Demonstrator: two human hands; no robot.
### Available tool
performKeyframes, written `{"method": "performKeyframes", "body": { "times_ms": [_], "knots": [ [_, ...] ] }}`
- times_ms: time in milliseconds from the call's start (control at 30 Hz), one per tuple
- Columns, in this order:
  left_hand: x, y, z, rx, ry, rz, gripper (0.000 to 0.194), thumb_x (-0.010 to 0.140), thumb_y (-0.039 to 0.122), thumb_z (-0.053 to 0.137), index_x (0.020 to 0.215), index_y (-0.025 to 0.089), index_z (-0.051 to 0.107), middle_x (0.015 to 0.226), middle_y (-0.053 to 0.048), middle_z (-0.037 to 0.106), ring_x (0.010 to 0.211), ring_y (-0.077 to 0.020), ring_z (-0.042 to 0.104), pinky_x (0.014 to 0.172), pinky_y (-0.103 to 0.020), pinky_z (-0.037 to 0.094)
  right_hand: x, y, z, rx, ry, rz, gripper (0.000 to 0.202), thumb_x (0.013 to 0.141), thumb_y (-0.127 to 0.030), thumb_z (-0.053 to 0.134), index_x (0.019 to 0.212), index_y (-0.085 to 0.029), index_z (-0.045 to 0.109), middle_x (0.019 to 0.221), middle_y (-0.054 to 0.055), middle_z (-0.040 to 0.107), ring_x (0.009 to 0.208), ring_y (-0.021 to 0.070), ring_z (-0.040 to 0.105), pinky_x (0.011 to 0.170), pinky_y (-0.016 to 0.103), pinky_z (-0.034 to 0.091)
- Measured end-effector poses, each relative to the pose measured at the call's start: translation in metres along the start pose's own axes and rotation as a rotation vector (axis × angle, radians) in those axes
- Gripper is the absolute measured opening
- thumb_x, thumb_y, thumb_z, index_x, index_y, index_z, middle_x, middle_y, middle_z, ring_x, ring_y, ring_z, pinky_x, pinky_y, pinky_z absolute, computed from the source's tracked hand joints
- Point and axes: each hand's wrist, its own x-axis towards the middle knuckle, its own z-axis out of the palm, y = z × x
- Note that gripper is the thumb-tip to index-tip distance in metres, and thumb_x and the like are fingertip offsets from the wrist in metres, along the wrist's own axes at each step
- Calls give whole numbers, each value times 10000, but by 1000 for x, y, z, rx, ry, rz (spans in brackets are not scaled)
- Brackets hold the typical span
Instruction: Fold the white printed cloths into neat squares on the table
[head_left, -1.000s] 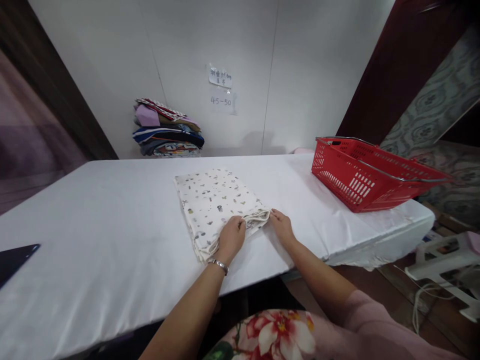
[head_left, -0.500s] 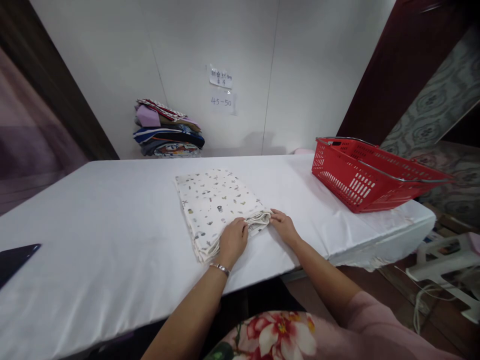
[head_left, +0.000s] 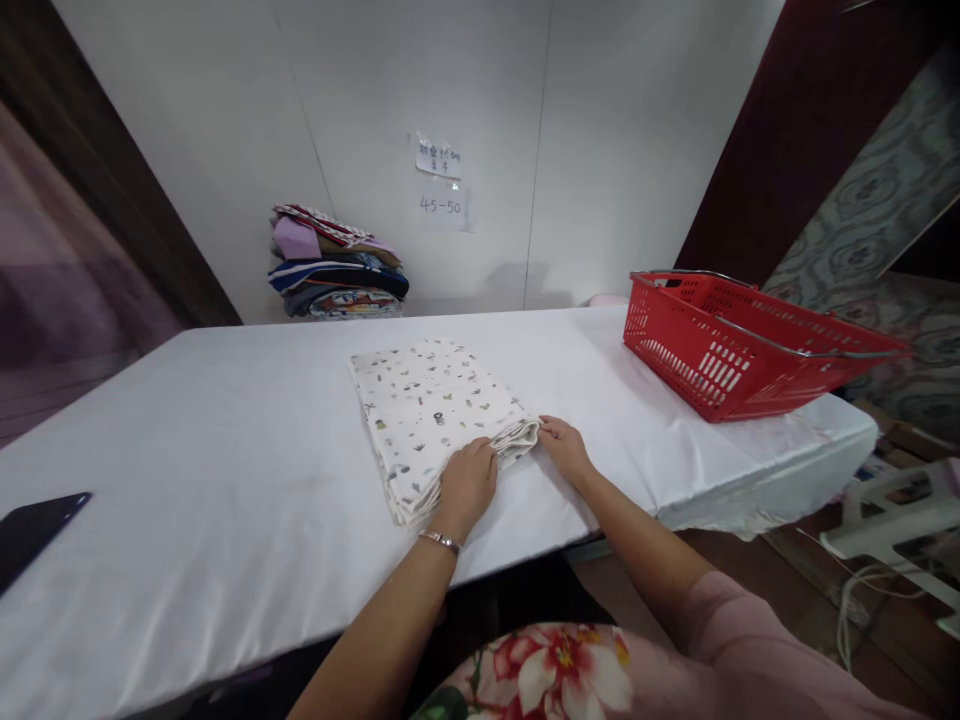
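Observation:
A white cloth with small printed shapes [head_left: 427, 400] lies folded in several layers on the white-covered table [head_left: 247, 430]. My left hand [head_left: 468, 485] grips its near edge, fingers wrapped over the layers, a bracelet at the wrist. At the cloth's near right corner my right hand [head_left: 564, 446] pinches the folded end between thumb and fingers. The layers bunch up a little between both hands. My left palm and the underside of the held edge are hidden.
A red basket [head_left: 720, 360] stands at the table's right end. Against the wall at the back left is a stack of folded fabrics [head_left: 337, 275]. A dark flat object [head_left: 37, 530] lies at the left edge. A white stool [head_left: 892, 530] stands at the lower right.
The view has shifted slightly. Both hands keep almost the same place on the cloth, and the cloth looks nearly unchanged.

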Motion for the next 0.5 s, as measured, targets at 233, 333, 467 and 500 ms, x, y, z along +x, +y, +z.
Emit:
{"method": "performKeyframes", "body": {
  "times_ms": [233,333,467,500],
  "knots": [
    [-2,1,3,90,40,35,233,887,177,388,974,182,603,1166,-88,583,1049,-226,523,870,-384,390,-11,-2,-17,-14,-8,-104,142,733,-245,515,707,-211,650,1209,60,580,1066,204,547,793,321,469],
    [-2,2,5,137,46,73,240,883,150,381,941,177,612,1181,-89,575,1067,-229,505,886,-391,374,-15,2,-33,-29,-50,-151,126,727,-256,525,696,-203,636,1211,82,572,1040,205,556,721,302,476],
    [-3,5,7,165,34,137,240,875,121,384,910,165,618,1186,-90,572,1079,-236,491,896,-404,362,-16,4,-46,-70,-80,-152,129,734,-238,521,696,-201,640,1221,87,563,1063,207,541,785,328,461],
    [-3,6,7,162,28,148,237,873,119,389,902,162,619,1188,-94,569,1084,-238,488,900,-408,359,-17,4,-47,-93,-96,-148,128,731,-225,523,686,-202,641,1221,85,564,1081,211,532,825,344,448]
  ]
}}
